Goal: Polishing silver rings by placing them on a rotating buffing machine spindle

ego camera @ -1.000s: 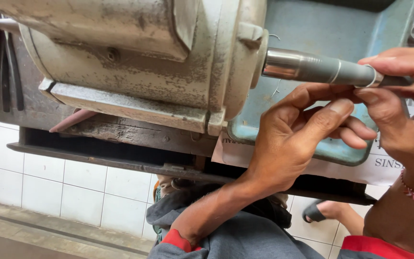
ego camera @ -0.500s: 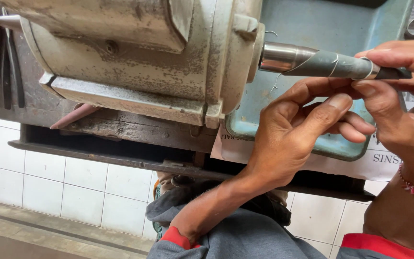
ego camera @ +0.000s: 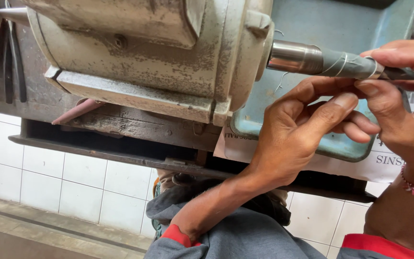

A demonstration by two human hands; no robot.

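Note:
A worn grey motor housing (ego camera: 159, 62) fills the upper left, with a tapered metal spindle (ego camera: 322, 62) sticking out to the right. Thin wire is wound around the spindle's dark taper. My right hand (ego camera: 403, 96) pinches a small silver ring (ego camera: 375, 68) on the spindle near its tip, thumb below and fingers above. Just under the spindle, my left hand (ego camera: 303, 134) is loosely curled, with thumb and forefinger raised toward the ring; whether it touches the ring is unclear.
A blue-green metal tray (ego camera: 312, 139) lies behind the spindle, with printed paper (ego camera: 389, 163) under its front edge. The motor stands on a dark rusty bench (ego camera: 120, 129). White wall tiles (ego camera: 63, 182) and a concrete floor ledge show below. My knees in grey cloth are at the bottom.
The view shifted slightly, so the motor and spindle sit a little higher in frame. Both hands stay at the spindle tip, with small finger movements on the ring.

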